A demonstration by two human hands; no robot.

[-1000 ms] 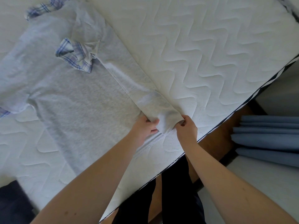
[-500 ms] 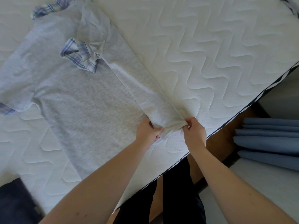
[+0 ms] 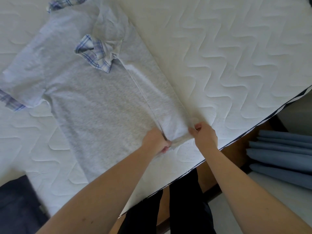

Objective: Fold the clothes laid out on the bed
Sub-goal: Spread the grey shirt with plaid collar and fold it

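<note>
A light grey polo shirt (image 3: 94, 105) with a blue plaid collar (image 3: 94, 54) lies flat on the white quilted mattress (image 3: 236, 56). Its right side is folded inward as a long strip (image 3: 162, 102) running down to the hem. My left hand (image 3: 156, 140) pinches the hem at the inner edge of that strip. My right hand (image 3: 203, 134) pinches the hem at the strip's outer corner, close to the mattress edge. The left sleeve with its plaid cuff (image 3: 10, 100) lies spread out at the far left.
A dark garment (image 3: 18, 203) lies on the bed at the lower left. The mattress edge with dark piping (image 3: 236, 142) runs diagonally on the right. Beyond it hang blue-grey curtain folds (image 3: 280, 156). My dark trouser legs (image 3: 182, 208) stand against the bed.
The view has shifted a little, so the shirt sits further right in it. Both hands have stayed on the hem of the folded strip, with the right hand moved slightly outward.
</note>
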